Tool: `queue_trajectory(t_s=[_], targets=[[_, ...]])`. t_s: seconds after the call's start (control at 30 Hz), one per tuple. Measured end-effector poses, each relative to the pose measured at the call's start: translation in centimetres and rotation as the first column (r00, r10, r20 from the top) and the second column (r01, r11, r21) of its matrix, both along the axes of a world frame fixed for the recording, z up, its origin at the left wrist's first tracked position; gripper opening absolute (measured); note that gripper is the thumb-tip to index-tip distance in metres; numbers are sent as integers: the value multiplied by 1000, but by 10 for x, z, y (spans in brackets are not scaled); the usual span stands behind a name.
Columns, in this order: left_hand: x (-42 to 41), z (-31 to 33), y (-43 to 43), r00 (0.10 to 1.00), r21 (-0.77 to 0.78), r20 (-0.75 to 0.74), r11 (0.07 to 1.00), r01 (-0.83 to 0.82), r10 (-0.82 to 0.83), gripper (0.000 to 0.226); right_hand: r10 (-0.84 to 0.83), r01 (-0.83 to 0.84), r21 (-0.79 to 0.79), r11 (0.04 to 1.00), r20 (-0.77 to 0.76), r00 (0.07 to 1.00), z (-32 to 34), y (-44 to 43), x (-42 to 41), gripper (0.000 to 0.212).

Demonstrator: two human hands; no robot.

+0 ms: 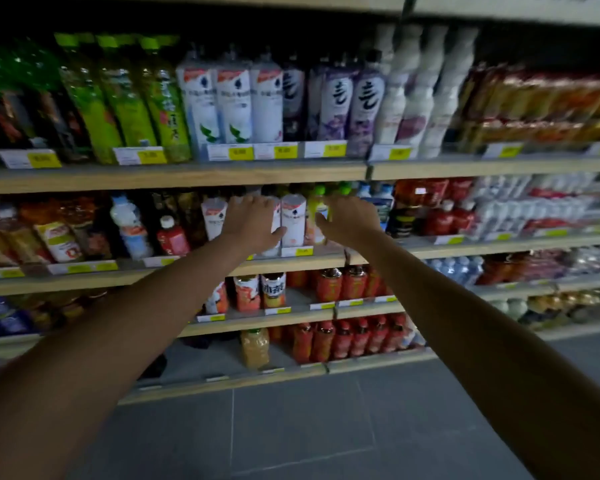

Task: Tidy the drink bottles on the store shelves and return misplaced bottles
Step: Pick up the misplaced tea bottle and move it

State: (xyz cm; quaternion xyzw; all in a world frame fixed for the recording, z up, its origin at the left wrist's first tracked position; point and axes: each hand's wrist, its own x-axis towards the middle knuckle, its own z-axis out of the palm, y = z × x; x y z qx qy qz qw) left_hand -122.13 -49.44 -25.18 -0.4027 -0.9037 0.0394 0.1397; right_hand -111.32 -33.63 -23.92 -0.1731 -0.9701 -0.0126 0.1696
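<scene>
Both my arms reach to the second shelf [326,261] of a drinks rack. My left hand [252,220] wraps around a white-labelled bottle, which it mostly hides. A matching white bottle [293,220] stands free just to its right, and another [213,216] to its left. My right hand [349,218] closes on a green-capped bottle with a pale yellow-green label [317,206], thumb on its front. The picture is blurred, so the labels cannot be read.
Tall green, white and purple bottles [232,105] fill the top shelf. Red and orange bottles [340,282] stand on the lower shelves, water packs [534,209] at the right. Yellow price tags [284,152] line the shelf edges. Grey tiled floor [309,427] lies below.
</scene>
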Motion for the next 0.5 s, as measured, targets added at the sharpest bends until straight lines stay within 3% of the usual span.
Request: queue_trajectory(t_s=[0.37, 0.5], targets=[[62, -47, 120, 979, -39, 119, 984, 172, -166, 56, -121, 122, -25, 992, 34, 992, -41, 107, 69, 34], [67, -79, 177, 967, -88, 147, 971, 224, -210, 64, -150, 153, -42, 987, 76, 986, -68, 158, 76, 32]])
